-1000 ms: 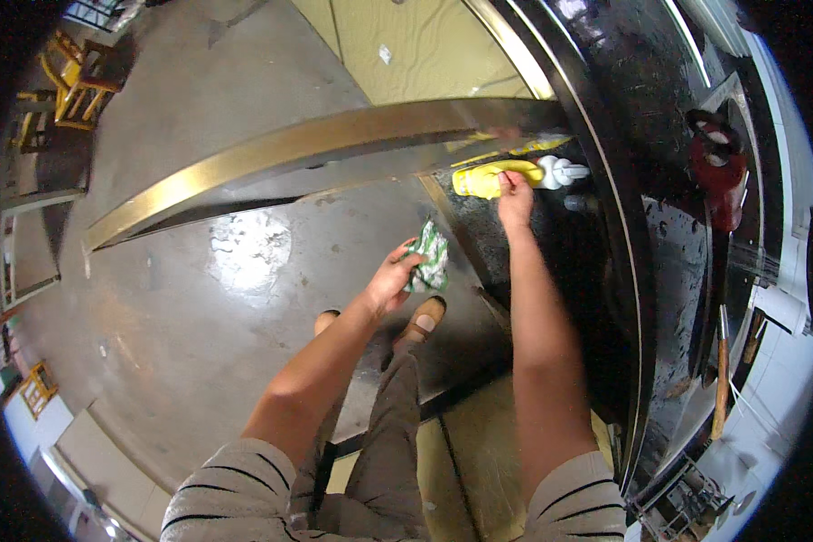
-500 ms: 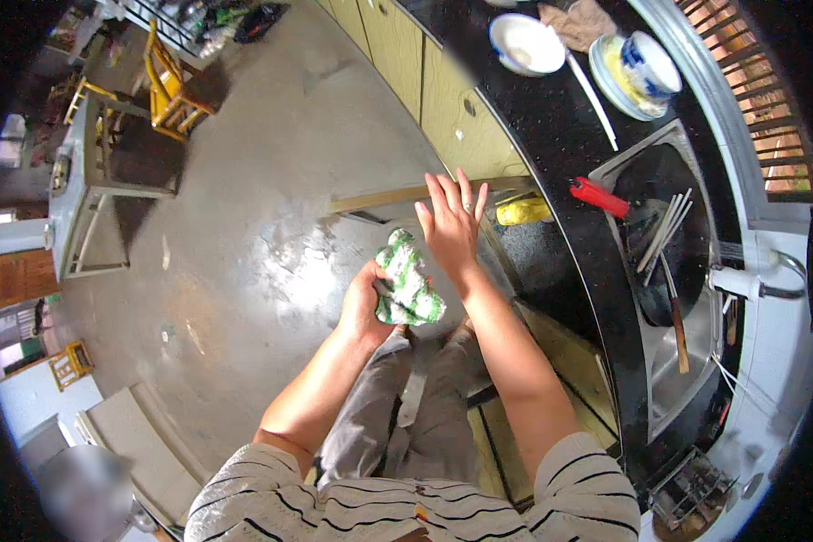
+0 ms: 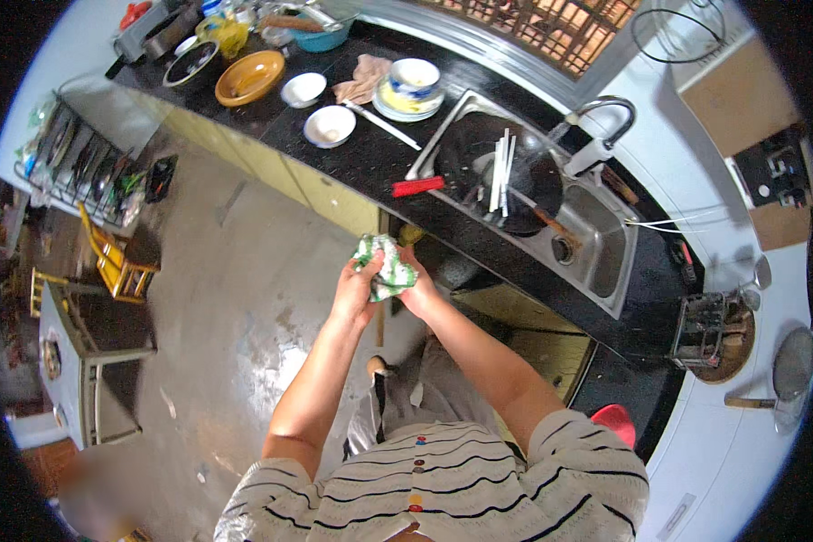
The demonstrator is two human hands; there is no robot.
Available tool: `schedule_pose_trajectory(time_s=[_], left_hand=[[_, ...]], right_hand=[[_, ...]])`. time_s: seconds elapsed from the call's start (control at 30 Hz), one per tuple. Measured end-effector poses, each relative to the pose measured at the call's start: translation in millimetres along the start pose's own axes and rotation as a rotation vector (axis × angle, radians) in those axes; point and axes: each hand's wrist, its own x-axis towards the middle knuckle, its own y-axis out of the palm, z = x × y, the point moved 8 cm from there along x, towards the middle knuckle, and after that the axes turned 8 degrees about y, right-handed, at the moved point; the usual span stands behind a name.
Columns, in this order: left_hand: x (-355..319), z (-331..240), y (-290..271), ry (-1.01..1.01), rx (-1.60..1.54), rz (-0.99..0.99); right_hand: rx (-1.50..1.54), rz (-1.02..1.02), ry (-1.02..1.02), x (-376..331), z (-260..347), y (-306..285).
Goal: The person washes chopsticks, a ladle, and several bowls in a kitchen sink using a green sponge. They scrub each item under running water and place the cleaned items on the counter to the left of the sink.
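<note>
A green-and-white cloth (image 3: 390,274) is bunched between my two hands, above the floor in front of the counter. My left hand (image 3: 356,287) grips its left side with the thumb lying on top. On the right side, my right hand (image 3: 420,287) holds the cloth, its fingers partly hidden behind the fabric. Beyond them, at the counter edge, lies a red-handled object (image 3: 417,187) beside the sink (image 3: 619,271). A dark wok (image 3: 461,163) sits in the sink, with several pale chopsticks (image 3: 500,172) and a wooden handle (image 3: 551,223) across it.
The black counter (image 3: 370,176) carries a white bowl (image 3: 330,126), stacked dishes (image 3: 408,95), a brown cloth (image 3: 363,79) and an orange-brown basin (image 3: 249,78). A faucet (image 3: 596,154) rises behind the sink. An open cabinet (image 3: 515,307) is below; a table (image 3: 72,361) and yellow chair (image 3: 122,266) stand left.
My right hand, spread open and apart from the cloth before, has come in onto it. My view has turned right, bringing more of the counter and sink into sight.
</note>
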Motion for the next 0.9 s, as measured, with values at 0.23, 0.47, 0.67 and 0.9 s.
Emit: schedule_pose_trajectory(time_s=[0.23,0.47,0.67,0.9], left_hand=[[75.5,71.3,139.0,0.582,1.134,0.242],[197.8,144.4,198.0,0.635,1.269,0.315],[297.7,216.5,155.0,0.148,1.805,0.238],[329.6,243.8,159.3,0.194,1.592,0.16]], right_hand=[[0.291,0.049,-0.21,-57.5,154.3,-26.6],[-0.117,-0.592,-0.331,-36.4,285.0,-181.7],[-0.665,-0.743,-0.051,45.4,356.1,-275.4],[-0.996,-1.185,0.14,73.7,349.6,-312.7]])
